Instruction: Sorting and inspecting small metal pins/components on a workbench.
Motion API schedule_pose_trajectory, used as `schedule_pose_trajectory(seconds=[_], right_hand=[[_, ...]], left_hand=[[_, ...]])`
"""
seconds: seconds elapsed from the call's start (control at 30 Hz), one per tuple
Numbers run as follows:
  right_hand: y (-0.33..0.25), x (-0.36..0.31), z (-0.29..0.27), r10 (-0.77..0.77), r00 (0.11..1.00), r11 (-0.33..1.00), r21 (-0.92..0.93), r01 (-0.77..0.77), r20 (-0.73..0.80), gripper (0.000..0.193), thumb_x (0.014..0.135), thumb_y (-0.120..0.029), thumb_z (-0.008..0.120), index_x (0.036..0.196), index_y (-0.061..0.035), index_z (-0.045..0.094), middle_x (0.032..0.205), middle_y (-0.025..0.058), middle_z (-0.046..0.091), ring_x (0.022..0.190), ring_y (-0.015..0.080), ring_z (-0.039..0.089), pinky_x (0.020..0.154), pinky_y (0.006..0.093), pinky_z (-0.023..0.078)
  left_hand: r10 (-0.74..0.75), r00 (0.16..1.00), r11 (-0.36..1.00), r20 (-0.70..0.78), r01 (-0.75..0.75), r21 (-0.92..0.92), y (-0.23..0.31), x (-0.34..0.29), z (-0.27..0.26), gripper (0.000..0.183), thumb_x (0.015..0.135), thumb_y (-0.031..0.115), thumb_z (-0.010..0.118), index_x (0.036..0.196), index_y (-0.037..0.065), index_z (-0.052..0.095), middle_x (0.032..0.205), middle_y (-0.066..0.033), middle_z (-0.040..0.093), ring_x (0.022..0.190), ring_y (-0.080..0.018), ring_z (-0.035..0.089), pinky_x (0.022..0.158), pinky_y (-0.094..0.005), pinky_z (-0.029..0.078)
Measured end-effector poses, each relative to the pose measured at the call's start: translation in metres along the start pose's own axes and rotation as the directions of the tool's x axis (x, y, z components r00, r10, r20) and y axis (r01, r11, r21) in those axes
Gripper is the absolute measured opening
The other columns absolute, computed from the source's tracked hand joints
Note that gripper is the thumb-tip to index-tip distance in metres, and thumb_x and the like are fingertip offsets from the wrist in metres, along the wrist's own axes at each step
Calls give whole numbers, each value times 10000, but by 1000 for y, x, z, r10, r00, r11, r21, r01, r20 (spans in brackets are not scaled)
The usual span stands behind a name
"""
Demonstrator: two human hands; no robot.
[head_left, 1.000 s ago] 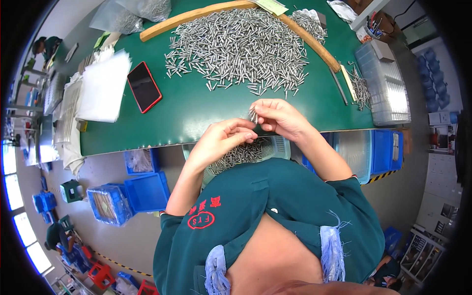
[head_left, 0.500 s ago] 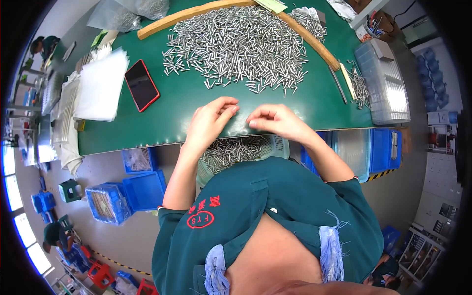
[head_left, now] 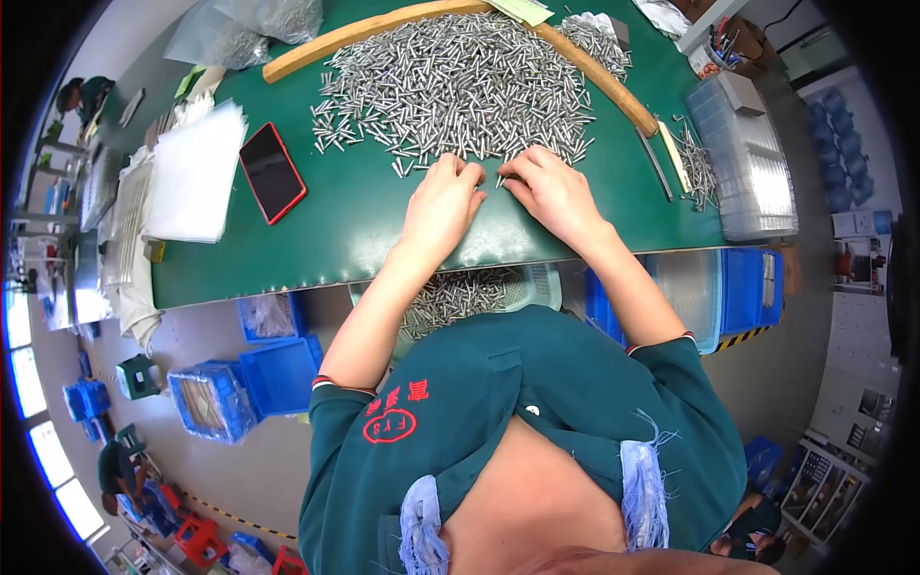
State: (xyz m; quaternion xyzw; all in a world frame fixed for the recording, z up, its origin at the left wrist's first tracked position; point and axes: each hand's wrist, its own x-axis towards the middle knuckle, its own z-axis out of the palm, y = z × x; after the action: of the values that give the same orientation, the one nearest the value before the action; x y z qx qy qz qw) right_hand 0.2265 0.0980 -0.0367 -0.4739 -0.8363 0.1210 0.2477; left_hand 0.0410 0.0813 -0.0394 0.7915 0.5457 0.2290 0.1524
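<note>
Left hand: fingers bent at the pin pile's near edge; whether they hold anything cannot be told.
Right hand: curled at the same edge, a loose pin by the fingertips, its hold unclear.
Pin pile: spread across the green table, wooden strips along its far and right sides.
Basket: below the pile's near side, bearing similar metal pieces.
Progress: apparently partway, the basket well stocked, much of the pile unhandled.

shiny metal pins, smooth glossy tabletop, wooden strips, clear plastic boxes, cloth shirt.
</note>
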Motion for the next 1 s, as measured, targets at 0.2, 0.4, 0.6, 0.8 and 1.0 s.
schedule_pose_trajectory(seconds=[0.2, 0.4, 0.6, 0.8, 1.0], right_hand=[[-6, 6, 6, -22, 1000, 999, -40, 22, 0, 119, 802, -187, 659, 855, -94, 606, 832, 25, 576, 794, 207, 610, 660, 344, 501], [-19, 7, 9, 50, 997, 996, -80, -46, 57, 142, 791, -204, 672, 858, -97, 607, 856, 32, 584, 807, 216, 609, 665, 348, 501], [-15, 1, 4, -110, 982, 988, 122, 92, 156, 220, 822, -123, 615, 1037, -79, 627, 955, 72, 577, 894, 252, 600, 765, 347, 498], [-19, -4, 0, -76, 973, 991, 124, 50, 217, 242, 810, -125, 621, 1048, -81, 625, 977, 63, 573, 860, 243, 609, 755, 354, 502], [-20, -1, -4, -77, 967, 996, 72, 61, 241, 243, 807, -144, 633, 1045, -93, 631, 1016, 40, 576, 918, 229, 594, 763, 354, 502]], left_hand=[[119, 992, 993, 30, -120, 11, -8, -20, -11, 226, 790, 102, 652, 1008, 68, 608, 956, -104, 550, 906, -282, 561, 776, -371, 471], [21, 996, 1000, -82, -20, 9, -2, -30, -14, 243, 769, 163, 688, 965, 59, 590, 947, -97, 542, 906, -277, 563, 773, -377, 473], [35, 999, 995, -9, -34, 90, -3, -32, -14, 270, 759, 204, 704, 950, 60, 580, 904, -89, 543, 893, -271, 567, 754, -368, 480], [10, 1000, 998, 0, -10, 58, 1, -38, -15, 208, 775, 162, 679, 928, 60, 583, 898, -94, 544, 884, -272, 569, 754, -373, 481], [99, 995, 993, 26, -101, 59, -2, -40, -17, 168, 775, 62, 620, 940, 51, 589, 904, -102, 545, 891, -281, 558, 787, -379, 470]])
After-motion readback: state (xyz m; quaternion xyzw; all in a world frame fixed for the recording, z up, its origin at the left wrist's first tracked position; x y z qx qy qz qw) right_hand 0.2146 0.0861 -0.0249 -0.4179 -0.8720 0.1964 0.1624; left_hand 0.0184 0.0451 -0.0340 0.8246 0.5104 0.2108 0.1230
